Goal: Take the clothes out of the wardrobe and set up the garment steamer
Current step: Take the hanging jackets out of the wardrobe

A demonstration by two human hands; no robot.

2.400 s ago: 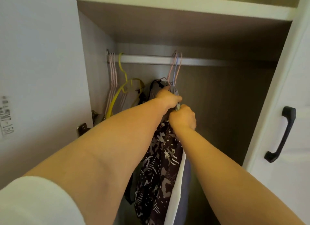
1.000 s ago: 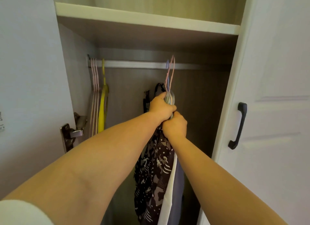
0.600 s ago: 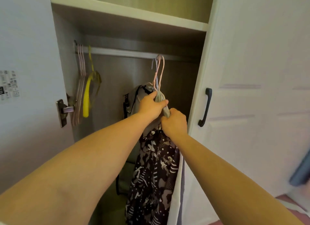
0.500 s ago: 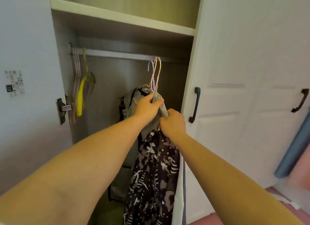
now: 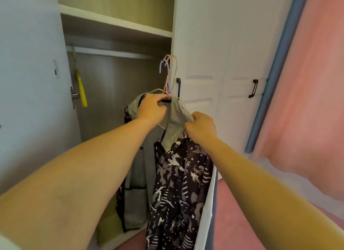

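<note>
A black-and-white patterned shirt (image 5: 178, 190), grey garment (image 5: 175, 117), pink hangers (image 5: 170, 72), yellow hanger (image 5: 81, 89), white wardrobe (image 5: 201, 44), pink curtain (image 5: 312, 82).

Both bare forearms are reaching forward and upward, converging at the hands — the left hand (image 5: 151, 108) is curling its fingers around what it is gripping, and the right hand (image 5: 201, 126), slightly lower, is closing in a fist-like pinch.

**What We Could Not Make Out**

The patterned garment (image 5: 178, 190) ran off the bottom edge. Our left hand (image 5: 151, 108) hid the hanger shoulders. The curtain (image 5: 309, 93) was blurred, and the door sticker (image 5: 55, 69) too small to read.
</note>
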